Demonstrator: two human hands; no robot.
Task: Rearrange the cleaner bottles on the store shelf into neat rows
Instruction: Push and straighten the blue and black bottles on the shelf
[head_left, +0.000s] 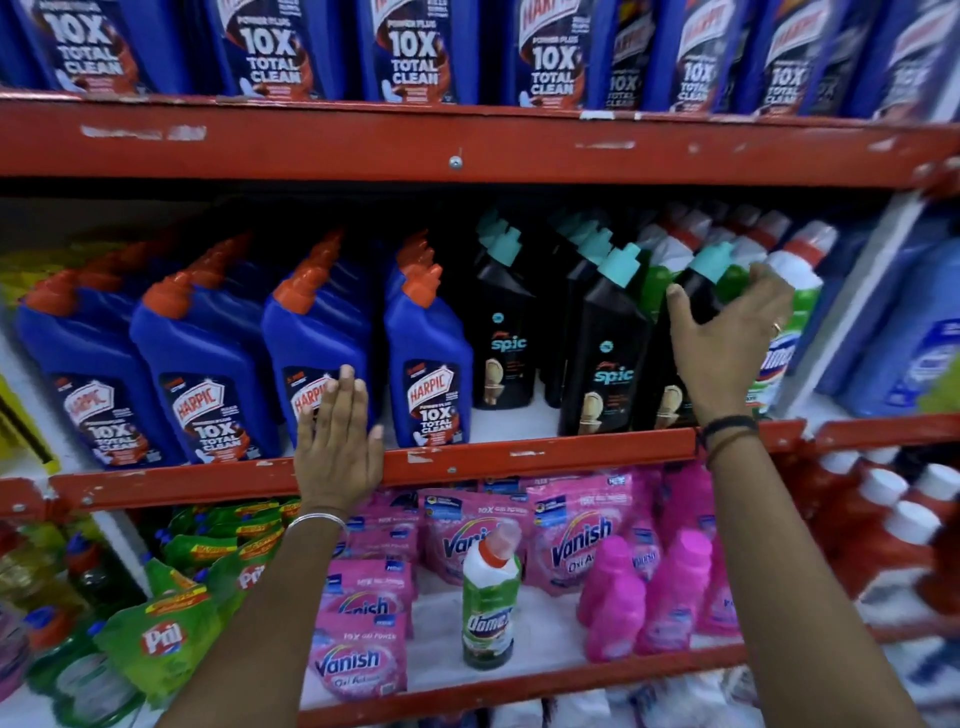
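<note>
Blue Harpic bottles (208, 364) stand in rows on the left of the middle shelf (519, 457). Black Spic bottles (605, 353) with teal caps stand to their right, then green-and-white Domex bottles (795, 291). My left hand (337, 447) lies flat with fingers apart against the third Harpic bottle (311, 353) and the shelf's red edge. My right hand (727, 338) wraps around the rightmost front Spic bottle (698, 291), thumb on its left side. A lone Domex bottle (491, 597) stands on the shelf below.
Larger Harpic bottles (415, 52) line the top shelf. Pink Vanish pouches (582, 535) and pink bottles (613, 603) fill the lower shelf, green Pril pouches (166, 634) at left, red bottles (893, 545) at right. Light-blue bottles (904, 338) stand far right.
</note>
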